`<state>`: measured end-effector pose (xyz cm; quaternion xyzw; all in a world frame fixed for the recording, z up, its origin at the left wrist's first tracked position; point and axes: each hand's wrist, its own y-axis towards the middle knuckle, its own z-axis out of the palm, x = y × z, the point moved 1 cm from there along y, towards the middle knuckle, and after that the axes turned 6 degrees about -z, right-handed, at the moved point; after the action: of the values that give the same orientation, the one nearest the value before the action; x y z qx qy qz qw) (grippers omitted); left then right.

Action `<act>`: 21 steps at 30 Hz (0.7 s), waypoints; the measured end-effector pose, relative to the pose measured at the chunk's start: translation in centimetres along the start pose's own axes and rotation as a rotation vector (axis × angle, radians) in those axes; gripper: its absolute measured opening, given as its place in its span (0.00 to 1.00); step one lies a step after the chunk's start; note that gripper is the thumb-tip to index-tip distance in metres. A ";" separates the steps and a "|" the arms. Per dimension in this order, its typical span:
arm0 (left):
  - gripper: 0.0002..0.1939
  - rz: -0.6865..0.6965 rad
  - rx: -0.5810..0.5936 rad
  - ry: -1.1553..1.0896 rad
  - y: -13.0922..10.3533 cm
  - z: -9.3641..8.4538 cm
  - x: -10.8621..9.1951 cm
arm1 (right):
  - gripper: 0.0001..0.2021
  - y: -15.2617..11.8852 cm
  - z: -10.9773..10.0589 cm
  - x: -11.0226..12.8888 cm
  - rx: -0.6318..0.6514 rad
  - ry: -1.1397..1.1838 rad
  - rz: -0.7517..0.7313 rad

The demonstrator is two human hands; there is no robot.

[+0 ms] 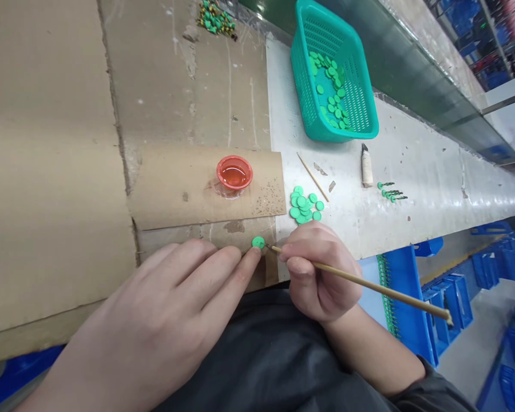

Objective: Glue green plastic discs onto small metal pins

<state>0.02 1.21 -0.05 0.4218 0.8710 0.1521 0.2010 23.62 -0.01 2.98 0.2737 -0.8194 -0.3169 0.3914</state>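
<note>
A small green disc (pixel 258 242) is at the fingertip of my left hand (pixel 171 309), which is closed and holds it near the table's front edge. The left thumb is hidden. My right hand (pixel 321 269) pinches a thin wooden stick (pixel 380 290) whose fine dark tip meets or nearly meets the disc's right edge. Just beyond the right hand lies a small heap of green discs (pixel 301 201). A red cup (pixel 234 173) with clear liquid stands on a cardboard strip (pixel 171 197), where tiny specks (pixel 269 196) are scattered to its right.
Behind stands a teal basket (pixel 306 109) with more green discs. A second thin stick (pixel 313 177), a wrapped blade (pixel 366 167) and several green-headed pieces (pixel 392 193) lie on the right. Another pile of green and dark pieces (pixel 216 20) sits at the back. Blue bins (pixel 457 297) are below right.
</note>
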 end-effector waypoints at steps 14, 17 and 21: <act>0.25 -0.054 -0.001 -0.124 -0.5 0.1 0.4 | 0.10 -1.0 -0.8 -0.3 -0.124 0.050 0.135; 0.26 -0.146 -0.017 -0.274 -0.5 -0.1 0.6 | 0.13 -1.1 -1.6 -0.2 -0.026 0.093 0.175; 0.26 -0.226 -0.069 -0.395 -0.5 -0.9 0.7 | 0.13 -0.8 -2.3 -0.1 0.124 0.051 0.128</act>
<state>-1.11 1.37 0.36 0.3360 0.8507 0.0730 0.3976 25.68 -1.11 3.47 0.2524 -0.8431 -0.2331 0.4138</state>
